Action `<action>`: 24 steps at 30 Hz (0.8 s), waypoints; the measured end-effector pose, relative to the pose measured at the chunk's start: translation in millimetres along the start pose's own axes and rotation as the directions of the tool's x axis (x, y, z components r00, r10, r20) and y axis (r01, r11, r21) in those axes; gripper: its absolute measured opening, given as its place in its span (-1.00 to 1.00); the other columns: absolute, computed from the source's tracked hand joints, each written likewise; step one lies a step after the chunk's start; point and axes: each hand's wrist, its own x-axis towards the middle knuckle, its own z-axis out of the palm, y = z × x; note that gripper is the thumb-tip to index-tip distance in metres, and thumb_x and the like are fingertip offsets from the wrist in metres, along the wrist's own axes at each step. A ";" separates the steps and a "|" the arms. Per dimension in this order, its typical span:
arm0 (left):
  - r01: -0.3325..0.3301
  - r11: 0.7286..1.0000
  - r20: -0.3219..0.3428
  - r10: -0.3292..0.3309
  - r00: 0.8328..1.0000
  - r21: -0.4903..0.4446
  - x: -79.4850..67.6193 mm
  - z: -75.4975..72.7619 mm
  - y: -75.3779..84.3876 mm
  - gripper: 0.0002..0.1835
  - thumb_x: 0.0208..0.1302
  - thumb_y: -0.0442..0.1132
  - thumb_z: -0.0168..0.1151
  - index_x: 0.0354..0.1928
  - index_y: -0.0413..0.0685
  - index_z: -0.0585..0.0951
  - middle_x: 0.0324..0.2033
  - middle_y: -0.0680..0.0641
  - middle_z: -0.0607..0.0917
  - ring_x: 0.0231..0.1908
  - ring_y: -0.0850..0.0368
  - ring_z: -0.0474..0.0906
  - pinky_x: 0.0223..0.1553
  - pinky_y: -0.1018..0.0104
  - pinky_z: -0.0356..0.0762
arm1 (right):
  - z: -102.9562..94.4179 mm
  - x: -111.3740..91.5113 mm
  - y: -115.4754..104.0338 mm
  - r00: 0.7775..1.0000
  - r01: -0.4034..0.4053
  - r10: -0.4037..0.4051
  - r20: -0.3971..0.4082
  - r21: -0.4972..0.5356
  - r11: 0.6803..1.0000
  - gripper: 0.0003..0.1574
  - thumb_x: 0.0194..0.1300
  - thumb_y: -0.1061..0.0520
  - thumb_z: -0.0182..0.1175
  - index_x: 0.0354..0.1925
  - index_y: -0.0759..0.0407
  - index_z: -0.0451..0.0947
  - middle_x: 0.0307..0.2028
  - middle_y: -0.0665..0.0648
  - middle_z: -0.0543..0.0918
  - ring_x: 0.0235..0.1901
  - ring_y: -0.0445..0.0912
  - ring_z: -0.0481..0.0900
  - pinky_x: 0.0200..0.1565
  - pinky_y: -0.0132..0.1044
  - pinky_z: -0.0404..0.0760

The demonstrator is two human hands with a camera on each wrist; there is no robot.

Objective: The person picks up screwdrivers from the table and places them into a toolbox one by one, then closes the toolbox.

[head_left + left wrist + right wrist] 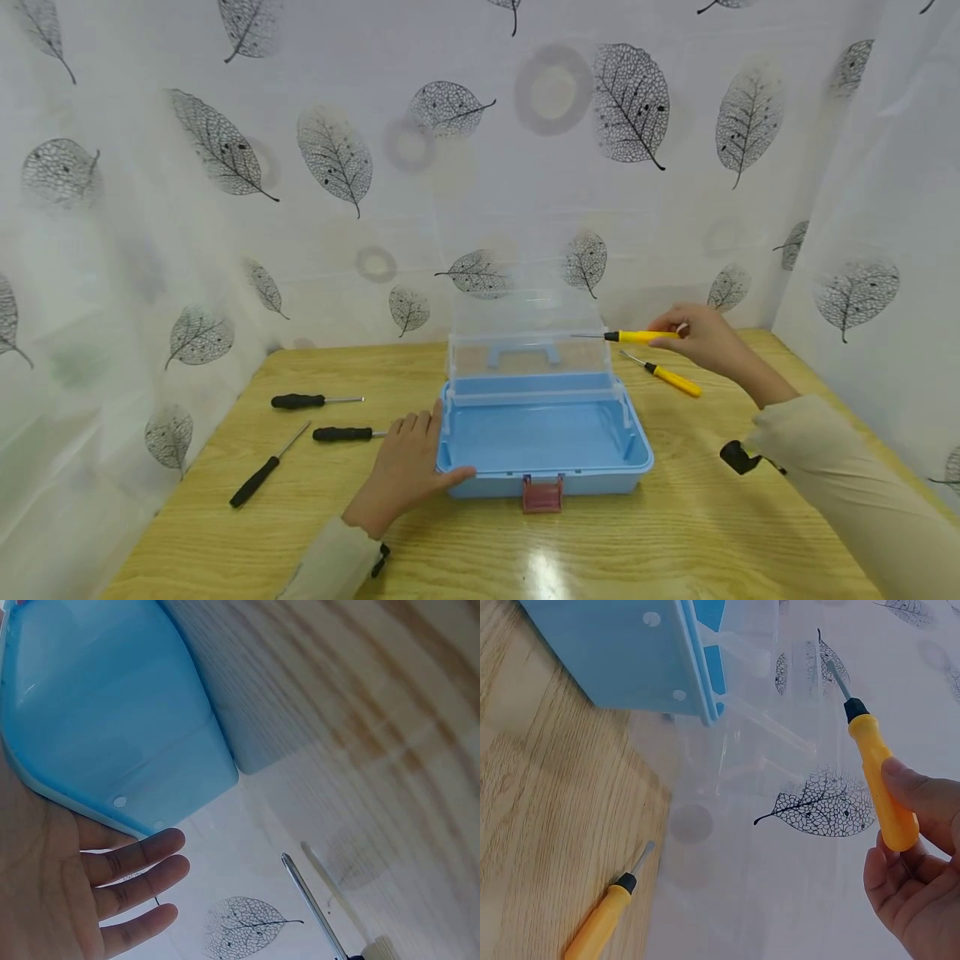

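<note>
A blue toolbox [540, 483] with its clear lid [525, 321] raised stands on the table. My left hand [405, 462] rests against its left side, thumb along the front rim; the fingers [142, 862] reach loosely past the box's edge in the left wrist view. With thumb and fingers, my right hand [697, 333] pinches the handle of a yellow screwdriver [637, 337]. That screwdriver is in the air near the lid's right side, its shaft pointing left. A second yellow screwdriver [675, 380] lies on the table below it.
Left of the box lie three black-handled screwdrivers: one at the back [298, 402], one [341, 434] partly behind my left hand, one slanted [255, 482]. A pink latch [542, 495] hangs at the box's front. A leaf-patterned curtain [480, 192] surrounds the wooden table [465, 554].
</note>
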 end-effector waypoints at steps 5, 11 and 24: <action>0.001 1.000 0.012 -0.001 1.000 -0.004 0.1 -1.4 0.4 0.16 0.01 0.55 -0.01 0.36 -0.32 0.20 0.02 -0.24 0.56 0.03 -0.11 0.50 0.05 0.01 0.47 | 3.6 4.7 -5.8 1.000 0.003 -0.003 0.011 0.029 1.000 -0.81 0.18 0.19 0.28 -0.23 0.27 0.68 -0.39 0.11 0.59 -0.40 -0.16 0.44 -0.33 -0.44 0.49; 0.006 1.000 0.025 -0.006 1.000 -0.009 0.5 -3.1 0.1 0.16 0.01 0.54 0.00 0.37 -0.32 0.19 0.04 -0.25 0.55 0.05 -0.11 0.49 0.07 0.01 0.46 | 7.5 10.9 -14.5 1.000 0.007 -0.008 0.026 0.049 0.999 -0.79 0.17 0.18 0.29 -0.23 0.29 0.67 -0.39 0.13 0.58 -0.40 -0.14 0.44 -0.33 -0.43 0.48; -0.003 1.000 0.033 0.004 0.999 -0.013 2.7 -5.8 -3.6 0.17 0.00 0.56 -0.03 0.37 -0.32 0.19 0.03 -0.24 0.56 0.04 -0.11 0.49 0.05 0.02 0.47 | 19.1 25.4 -28.7 0.998 0.016 -0.019 0.052 0.070 0.997 -0.81 0.15 0.24 0.29 -0.23 0.30 0.67 -0.38 0.15 0.57 -0.39 -0.09 0.45 -0.35 -0.39 0.46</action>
